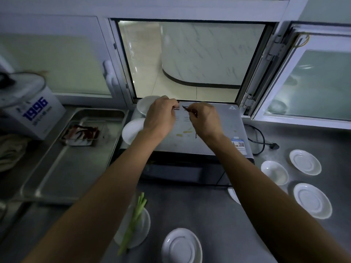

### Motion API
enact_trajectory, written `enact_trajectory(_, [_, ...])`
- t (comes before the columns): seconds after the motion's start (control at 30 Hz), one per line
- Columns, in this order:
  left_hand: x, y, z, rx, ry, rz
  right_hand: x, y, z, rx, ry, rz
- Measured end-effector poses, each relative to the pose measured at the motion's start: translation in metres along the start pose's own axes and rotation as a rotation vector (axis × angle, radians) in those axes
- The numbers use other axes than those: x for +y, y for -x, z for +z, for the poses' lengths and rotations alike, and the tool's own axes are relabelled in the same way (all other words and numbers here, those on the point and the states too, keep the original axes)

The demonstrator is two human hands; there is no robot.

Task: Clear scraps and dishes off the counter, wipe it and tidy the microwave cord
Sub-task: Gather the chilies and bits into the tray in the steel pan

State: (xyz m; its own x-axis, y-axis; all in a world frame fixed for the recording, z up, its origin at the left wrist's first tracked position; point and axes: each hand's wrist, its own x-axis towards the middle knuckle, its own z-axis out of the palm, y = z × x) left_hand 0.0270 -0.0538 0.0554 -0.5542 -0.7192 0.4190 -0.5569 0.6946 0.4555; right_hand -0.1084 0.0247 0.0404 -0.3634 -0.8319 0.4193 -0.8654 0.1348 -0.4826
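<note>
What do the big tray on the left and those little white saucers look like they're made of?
The tray looks like stainless steel: grey, brushed, with soft reflections and a rolled rim. The saucers look like glazed ceramic or porcelain: smooth, glossy white, with raised foot rings. Melamine can't be ruled out from the look alone.

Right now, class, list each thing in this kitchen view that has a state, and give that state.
Serving hatch window: open.
Microwave door: closed.
Microwave cord: unplugged, lying loose on counter.
Left hand: fingers pinching a dark scrap.
Right hand: fingers pinching a dark scrap.
Saucer with scallion: upright.
</note>
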Motion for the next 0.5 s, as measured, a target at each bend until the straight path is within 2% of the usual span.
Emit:
enact_trajectory(0.2, [-0.040,0.042,-0.058,0.048,-0.018,-0.013,-0.074,0.021,0.016,0.013,0.010,-0.033])
enact_trajectory(0.5, [-0.134,0.133,-0.148,0.054,-0.025,-0.082,-0.203,0.074,0.077,-0.054,-0.011,-0.102])
